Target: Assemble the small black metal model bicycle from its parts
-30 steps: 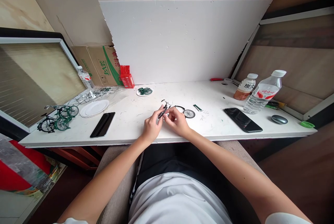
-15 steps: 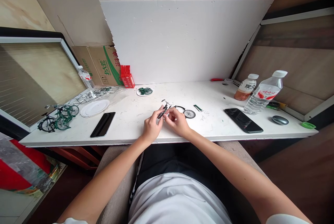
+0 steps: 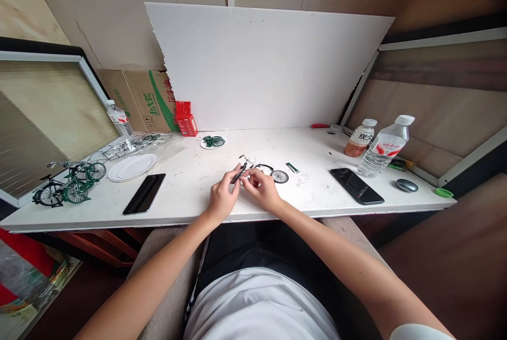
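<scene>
Over the white table (image 3: 253,142), my left hand (image 3: 222,196) pinches a small dark model-bicycle part (image 3: 238,173) between thumb and fingers. My right hand (image 3: 262,190) is closed against the part's right side, thumb and forefinger together; its fingers hide what they grip, if anything. Just beyond my hands lie small black pieces (image 3: 246,161). A black spoked wheel (image 3: 280,176), with a curved black piece (image 3: 263,166) beside it, rests right of my fingers. Farther right is a narrow green part (image 3: 292,168).
Assembled toy bicycles (image 3: 75,184) stand at the left, near white plates (image 3: 130,168) and a phone (image 3: 144,194). A small plate (image 3: 203,144) bears green parts. On the right are another phone (image 3: 356,186), two bottles (image 3: 386,144) and a mouse (image 3: 406,185).
The view has turned slightly, so the table's things appear farther left. My hands stay together on the dark part, with only slight finger movement.
</scene>
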`<state>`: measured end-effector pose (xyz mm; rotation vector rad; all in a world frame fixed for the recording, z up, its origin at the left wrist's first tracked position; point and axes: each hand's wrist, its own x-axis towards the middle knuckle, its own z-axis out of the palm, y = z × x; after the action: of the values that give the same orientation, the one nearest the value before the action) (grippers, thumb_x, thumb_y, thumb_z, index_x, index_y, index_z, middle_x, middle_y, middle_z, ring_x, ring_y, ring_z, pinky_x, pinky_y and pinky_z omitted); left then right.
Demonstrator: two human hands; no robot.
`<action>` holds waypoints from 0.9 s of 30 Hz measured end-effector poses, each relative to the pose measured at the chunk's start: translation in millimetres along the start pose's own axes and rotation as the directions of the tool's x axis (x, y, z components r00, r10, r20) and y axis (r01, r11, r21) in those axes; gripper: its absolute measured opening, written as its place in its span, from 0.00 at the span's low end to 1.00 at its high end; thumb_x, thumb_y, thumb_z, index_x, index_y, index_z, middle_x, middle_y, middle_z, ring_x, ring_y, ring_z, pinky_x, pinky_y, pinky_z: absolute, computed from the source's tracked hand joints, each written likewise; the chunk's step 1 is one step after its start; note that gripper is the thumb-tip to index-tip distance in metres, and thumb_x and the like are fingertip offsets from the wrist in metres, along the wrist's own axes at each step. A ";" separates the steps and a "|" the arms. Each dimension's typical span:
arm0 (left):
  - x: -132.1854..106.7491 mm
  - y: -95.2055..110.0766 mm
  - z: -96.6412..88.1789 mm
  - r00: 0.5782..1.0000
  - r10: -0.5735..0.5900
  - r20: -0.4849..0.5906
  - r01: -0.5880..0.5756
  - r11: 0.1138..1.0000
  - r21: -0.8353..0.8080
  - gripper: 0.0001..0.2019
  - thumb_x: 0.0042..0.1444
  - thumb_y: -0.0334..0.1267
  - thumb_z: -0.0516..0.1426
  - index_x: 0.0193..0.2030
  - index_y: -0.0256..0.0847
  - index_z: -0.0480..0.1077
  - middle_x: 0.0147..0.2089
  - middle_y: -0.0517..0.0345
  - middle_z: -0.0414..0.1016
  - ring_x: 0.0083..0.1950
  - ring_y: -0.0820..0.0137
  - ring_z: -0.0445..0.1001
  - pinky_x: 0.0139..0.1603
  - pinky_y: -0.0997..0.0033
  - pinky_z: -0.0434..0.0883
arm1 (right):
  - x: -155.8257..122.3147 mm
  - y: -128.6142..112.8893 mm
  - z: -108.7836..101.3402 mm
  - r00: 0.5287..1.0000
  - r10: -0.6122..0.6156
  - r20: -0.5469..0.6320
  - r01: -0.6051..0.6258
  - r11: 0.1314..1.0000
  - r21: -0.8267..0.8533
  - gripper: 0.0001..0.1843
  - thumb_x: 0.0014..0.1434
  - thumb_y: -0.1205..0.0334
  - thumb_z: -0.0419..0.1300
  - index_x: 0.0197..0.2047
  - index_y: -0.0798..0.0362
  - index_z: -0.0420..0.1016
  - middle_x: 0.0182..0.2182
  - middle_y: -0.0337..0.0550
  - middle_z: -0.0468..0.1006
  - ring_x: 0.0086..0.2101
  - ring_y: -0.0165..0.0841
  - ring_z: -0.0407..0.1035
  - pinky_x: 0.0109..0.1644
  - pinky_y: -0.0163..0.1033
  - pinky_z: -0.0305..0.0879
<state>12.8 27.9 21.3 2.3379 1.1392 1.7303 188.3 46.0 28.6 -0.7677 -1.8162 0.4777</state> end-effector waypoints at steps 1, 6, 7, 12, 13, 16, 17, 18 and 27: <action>-0.2 0.3 -0.2 1.000 -0.003 0.003 0.003 1.000 -0.002 0.18 0.72 0.32 0.56 0.66 0.47 0.67 0.68 0.50 0.77 0.60 0.61 0.83 0.58 0.59 0.84 | -0.3 -0.3 0.2 1.000 -0.007 -0.013 0.007 1.000 -0.007 0.12 0.72 0.51 0.60 0.47 0.51 0.77 0.24 0.35 0.71 0.24 0.30 0.63 0.31 0.36 0.61; -1.6 -0.3 0.2 1.000 -0.024 0.008 0.024 1.000 -0.008 0.17 0.72 0.33 0.56 0.65 0.46 0.66 0.68 0.48 0.76 0.61 0.60 0.82 0.58 0.58 0.84 | -1.4 -1.6 1.3 0.994 -0.068 -0.086 0.064 0.997 -0.050 0.11 0.71 0.53 0.61 0.47 0.51 0.80 0.23 0.35 0.71 0.23 0.29 0.62 0.30 0.36 0.61; -1.9 -0.8 0.5 1.000 -0.027 0.007 0.027 1.000 -0.003 0.16 0.72 0.34 0.56 0.64 0.46 0.66 0.68 0.48 0.77 0.60 0.60 0.83 0.56 0.59 0.84 | -1.4 -2.1 1.4 0.993 -0.076 -0.093 0.072 0.996 -0.053 0.11 0.71 0.53 0.61 0.46 0.51 0.80 0.22 0.35 0.71 0.23 0.29 0.62 0.30 0.36 0.60; -2.5 -1.3 1.5 0.999 -0.040 0.010 0.040 0.999 0.026 0.15 0.72 0.34 0.56 0.63 0.46 0.66 0.67 0.48 0.77 0.56 0.61 0.85 0.53 0.61 0.85 | -0.9 -4.7 0.3 0.995 -0.066 -0.081 0.061 0.996 -0.060 0.12 0.71 0.53 0.61 0.46 0.51 0.80 0.22 0.34 0.69 0.23 0.29 0.61 0.30 0.35 0.61; -2.4 -1.0 1.6 0.999 -0.042 0.009 0.042 0.999 0.024 0.15 0.72 0.34 0.56 0.63 0.46 0.66 0.67 0.48 0.77 0.56 0.61 0.85 0.53 0.61 0.85 | -0.8 -5.0 0.0 0.996 -0.058 -0.074 0.053 0.997 -0.063 0.12 0.72 0.52 0.60 0.46 0.51 0.80 0.22 0.34 0.69 0.23 0.29 0.62 0.31 0.35 0.61; -1.9 -0.1 1.7 0.999 -0.042 0.002 0.042 0.999 0.008 0.16 0.72 0.34 0.56 0.64 0.46 0.66 0.67 0.48 0.77 0.56 0.61 0.85 0.53 0.61 0.85 | -0.5 -5.0 -0.5 0.998 -0.027 -0.049 0.023 0.997 -0.069 0.13 0.72 0.50 0.59 0.46 0.50 0.79 0.23 0.35 0.69 0.24 0.30 0.62 0.31 0.36 0.61; -1.8 0.1 1.7 0.999 -0.041 0.001 0.041 0.999 0.003 0.16 0.72 0.34 0.56 0.64 0.47 0.66 0.67 0.48 0.77 0.56 0.61 0.85 0.53 0.61 0.85 | -0.4 -4.7 -0.6 0.999 -0.016 -0.042 0.013 0.997 -0.070 0.14 0.72 0.49 0.59 0.46 0.50 0.78 0.23 0.35 0.69 0.24 0.30 0.62 0.31 0.36 0.61; -1.6 0.2 1.7 0.999 -0.039 0.000 0.039 0.999 0.000 0.16 0.72 0.34 0.56 0.64 0.47 0.66 0.67 0.48 0.77 0.56 0.61 0.85 0.53 0.61 0.85 | -0.4 -4.3 -0.6 0.999 -0.006 -0.036 0.004 0.998 -0.069 0.14 0.72 0.49 0.59 0.46 0.50 0.78 0.23 0.35 0.69 0.24 0.30 0.62 0.31 0.36 0.61; -1.2 -0.2 1.7 0.999 -0.039 0.000 0.039 0.999 -0.011 0.15 0.72 0.34 0.56 0.63 0.46 0.67 0.68 0.46 0.76 0.57 0.60 0.85 0.55 0.59 0.85 | 0.2 -2.1 -1.4 1.000 0.020 -0.005 -0.020 0.999 -0.025 0.14 0.71 0.48 0.59 0.46 0.50 0.77 0.23 0.35 0.66 0.24 0.31 0.60 0.31 0.37 0.60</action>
<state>13.9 28.0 19.6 2.2939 1.1643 1.7191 189.0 44.6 30.6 -0.8043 -1.8152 0.4661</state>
